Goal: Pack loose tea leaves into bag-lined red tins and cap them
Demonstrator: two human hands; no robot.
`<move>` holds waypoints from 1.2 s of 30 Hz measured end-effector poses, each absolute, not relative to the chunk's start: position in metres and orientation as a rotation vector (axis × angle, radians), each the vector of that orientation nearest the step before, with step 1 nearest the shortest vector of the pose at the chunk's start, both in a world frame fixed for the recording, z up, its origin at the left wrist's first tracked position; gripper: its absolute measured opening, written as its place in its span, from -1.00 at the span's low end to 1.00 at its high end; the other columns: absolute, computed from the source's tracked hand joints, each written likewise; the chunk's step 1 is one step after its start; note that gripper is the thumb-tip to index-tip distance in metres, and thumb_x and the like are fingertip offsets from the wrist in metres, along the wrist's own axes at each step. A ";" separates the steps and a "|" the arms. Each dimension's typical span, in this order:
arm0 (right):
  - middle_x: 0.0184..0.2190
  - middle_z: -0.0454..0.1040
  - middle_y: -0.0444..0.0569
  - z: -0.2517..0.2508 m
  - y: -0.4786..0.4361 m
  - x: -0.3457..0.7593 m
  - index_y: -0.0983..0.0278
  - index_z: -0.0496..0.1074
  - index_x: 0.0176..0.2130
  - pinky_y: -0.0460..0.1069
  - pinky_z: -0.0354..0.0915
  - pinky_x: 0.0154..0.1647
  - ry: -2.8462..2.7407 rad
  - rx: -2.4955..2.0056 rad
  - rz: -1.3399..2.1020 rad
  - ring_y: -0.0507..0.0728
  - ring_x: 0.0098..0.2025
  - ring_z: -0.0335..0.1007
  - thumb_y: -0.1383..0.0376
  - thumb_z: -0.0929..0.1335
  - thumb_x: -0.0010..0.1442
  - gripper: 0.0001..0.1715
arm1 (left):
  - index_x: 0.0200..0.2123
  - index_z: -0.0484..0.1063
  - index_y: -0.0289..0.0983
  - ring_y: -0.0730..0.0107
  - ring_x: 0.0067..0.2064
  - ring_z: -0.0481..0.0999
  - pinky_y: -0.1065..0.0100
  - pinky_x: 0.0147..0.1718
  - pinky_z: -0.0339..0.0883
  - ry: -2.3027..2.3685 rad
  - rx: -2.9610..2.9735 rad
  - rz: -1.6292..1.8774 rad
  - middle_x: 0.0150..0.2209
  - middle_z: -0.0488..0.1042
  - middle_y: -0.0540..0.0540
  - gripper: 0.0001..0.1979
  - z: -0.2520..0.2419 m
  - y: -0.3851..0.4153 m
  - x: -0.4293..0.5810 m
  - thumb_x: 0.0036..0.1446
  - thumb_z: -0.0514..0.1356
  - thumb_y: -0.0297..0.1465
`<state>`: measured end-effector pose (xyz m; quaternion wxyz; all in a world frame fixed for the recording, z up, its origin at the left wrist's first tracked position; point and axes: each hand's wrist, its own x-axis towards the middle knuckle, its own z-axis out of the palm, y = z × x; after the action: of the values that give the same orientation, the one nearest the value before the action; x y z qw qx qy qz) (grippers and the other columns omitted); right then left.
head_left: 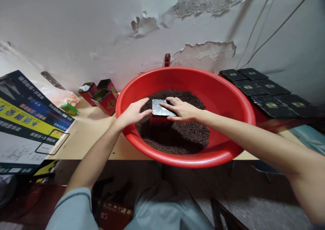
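Both hands, left [133,113] and right [183,109], gripped square glossy tin [161,112] over dark crumbly tea [177,135] in round red plastic basin [228,98].

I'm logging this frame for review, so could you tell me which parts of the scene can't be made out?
All in the head view:
- Red tin in the red basin: its lid and both hands hide whether the lid is fully seated.
- Left hand fingertips: behind the tin's edge.
- Dark loose material: grains too small to identify.
- Printed box: cut off by the left edge.
- Black lids: emblems too small to read.
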<state>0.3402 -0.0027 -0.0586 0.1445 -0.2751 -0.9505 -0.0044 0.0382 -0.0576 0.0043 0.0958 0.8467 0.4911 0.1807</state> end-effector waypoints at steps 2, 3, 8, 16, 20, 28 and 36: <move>0.40 0.17 0.29 -0.055 -0.004 0.340 0.13 0.06 0.54 0.44 0.37 0.21 -2.754 -0.795 -0.053 0.46 0.26 0.26 -0.15 0.24 0.40 -0.10 | 0.44 0.20 -0.40 0.11 0.41 0.37 0.18 0.36 0.27 1.421 2.518 0.408 0.44 0.27 -0.31 -0.34 0.001 -0.041 0.054 0.42 0.08 -0.15; 0.39 0.18 0.31 -0.054 -0.005 0.339 0.15 0.07 0.53 0.44 0.37 0.21 -2.760 -0.793 -0.067 0.46 0.25 0.27 -0.15 0.23 0.41 -0.10 | 0.45 0.17 -0.40 0.12 0.44 0.32 0.20 0.38 0.24 1.403 2.534 0.335 0.47 0.21 -0.31 -0.34 -0.001 -0.035 0.061 0.44 0.04 -0.16; 0.39 0.16 0.44 -0.050 -0.010 0.332 0.31 0.10 0.51 0.48 0.30 0.24 -2.801 -0.766 -0.050 0.53 0.24 0.27 -0.17 0.19 0.42 -0.06 | 0.49 0.13 -0.25 0.03 0.47 0.27 0.14 0.32 0.30 1.502 2.578 0.034 0.56 -0.05 -0.22 -0.38 -0.007 -0.028 0.070 0.49 -0.06 -0.14; 0.38 0.11 0.38 -0.079 -0.006 0.332 0.29 0.02 0.49 0.51 0.08 0.40 -2.498 -0.815 0.338 0.54 0.39 0.09 -0.28 0.31 0.29 0.10 | 0.52 0.00 -0.34 0.03 0.47 0.26 0.26 0.34 0.20 1.284 2.586 0.116 0.51 0.10 -0.34 -0.09 -0.010 -0.027 0.056 0.34 0.09 0.10; 0.37 0.08 0.37 -0.096 0.000 0.331 0.27 -0.13 0.47 0.42 0.10 0.44 -2.199 -0.899 0.718 0.51 0.42 0.11 -0.30 0.56 -0.09 0.52 | 0.53 -0.03 -0.34 -0.01 0.46 0.26 0.16 0.36 0.21 1.208 2.533 0.220 0.50 0.12 -0.40 -0.01 -0.025 -0.014 0.048 0.25 0.22 0.07; 0.21 0.32 0.22 -0.038 -0.025 0.330 0.23 0.10 0.23 0.33 0.27 0.35 -2.044 -0.706 0.692 0.35 0.25 0.34 -0.13 0.58 -0.08 0.13 | 0.41 0.27 -0.18 -0.16 0.35 0.36 0.03 0.10 0.56 0.944 2.311 0.701 0.33 0.29 -0.31 0.03 -0.002 -0.017 0.052 -0.08 0.50 0.02; 0.13 0.26 0.08 0.053 -0.110 0.429 0.14 0.22 0.20 0.38 0.27 0.31 -1.543 -0.837 -0.261 0.35 0.29 0.25 -0.22 0.33 0.28 -0.28 | 0.21 0.48 -0.37 -0.12 0.42 0.31 -0.10 0.35 0.19 0.191 2.419 0.925 0.45 0.26 -0.23 -0.31 0.142 -0.052 0.185 0.07 0.43 -0.17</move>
<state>0.4294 -0.1098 0.0527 0.6315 -0.3656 -0.6742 -0.1142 0.1854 -0.0516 0.1416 0.2689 0.8973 0.0708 0.3429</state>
